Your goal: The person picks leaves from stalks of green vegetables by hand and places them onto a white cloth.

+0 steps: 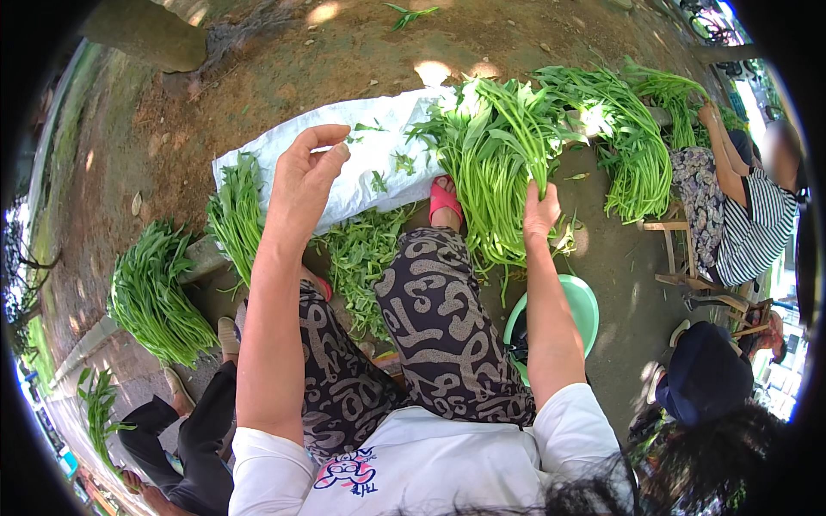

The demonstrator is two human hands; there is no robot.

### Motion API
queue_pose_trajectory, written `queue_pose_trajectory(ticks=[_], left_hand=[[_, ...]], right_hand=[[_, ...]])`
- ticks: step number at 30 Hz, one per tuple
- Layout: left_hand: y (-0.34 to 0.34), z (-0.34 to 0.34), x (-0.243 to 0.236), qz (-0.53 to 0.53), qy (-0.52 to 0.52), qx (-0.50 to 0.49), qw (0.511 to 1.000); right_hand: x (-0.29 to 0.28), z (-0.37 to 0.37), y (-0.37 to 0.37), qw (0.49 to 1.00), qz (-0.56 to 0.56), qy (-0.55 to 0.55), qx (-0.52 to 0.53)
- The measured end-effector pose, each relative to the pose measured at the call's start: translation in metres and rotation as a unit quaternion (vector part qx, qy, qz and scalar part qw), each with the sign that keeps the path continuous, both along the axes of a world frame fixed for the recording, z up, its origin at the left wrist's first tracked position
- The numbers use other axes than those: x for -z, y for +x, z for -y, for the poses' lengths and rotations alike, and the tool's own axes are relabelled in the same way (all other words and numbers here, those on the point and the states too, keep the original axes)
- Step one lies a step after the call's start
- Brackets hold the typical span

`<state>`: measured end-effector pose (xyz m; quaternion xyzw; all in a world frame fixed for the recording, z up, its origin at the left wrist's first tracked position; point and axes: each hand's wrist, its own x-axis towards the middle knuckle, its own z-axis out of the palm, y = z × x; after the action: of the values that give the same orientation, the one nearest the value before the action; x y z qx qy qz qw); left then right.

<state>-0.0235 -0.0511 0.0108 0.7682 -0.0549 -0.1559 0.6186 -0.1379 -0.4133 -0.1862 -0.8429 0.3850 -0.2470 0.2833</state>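
My left hand (311, 168) is raised over a white plastic sheet (331, 119), thumb and forefinger apart with nothing visible between them. At the right edge of a big heap of long-stemmed leafy greens (490, 163), which look like water spinach, my right hand (542, 211) is closed around a few stems. Its fingertips are partly hidden. Torn leaves (379, 179) lie scattered on the sheet. More loose leaves (357, 258) are piled on the ground between my legs.
A green basin (583, 303) stands beside my right leg. Further bundles of greens lie left (159, 297) and right (632, 155). A person in a striped top (757, 228) sits at the right, handling greens. Another person's dark-trousered legs (202, 443) are at lower left. A tree trunk (146, 34) rises at upper left.
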Motion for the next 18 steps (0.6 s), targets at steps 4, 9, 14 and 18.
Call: queue_pose_trajectory(ticks=[4,9,14,18], left_hand=[[0.001,-0.002,0.001,0.001,-0.003,0.001,1.0],[0.0,-0.001,0.001,0.006,0.0,0.004,1.0],[-0.001,0.0,0.001,-0.001,0.002,0.004,1.0],[-0.001,-0.001,0.001,0.0,-0.003,0.005,1.0]], right_hand=[[-0.044,0.008,0.014,0.999,-0.052,-0.013,-0.006],[-0.139,0.012,0.033,0.973,-0.206,-0.072,-0.071],[-0.21,-0.018,0.052,0.969,0.229,-0.067,-0.062],[-0.253,-0.066,0.073,0.938,0.308,0.117,-0.108]])
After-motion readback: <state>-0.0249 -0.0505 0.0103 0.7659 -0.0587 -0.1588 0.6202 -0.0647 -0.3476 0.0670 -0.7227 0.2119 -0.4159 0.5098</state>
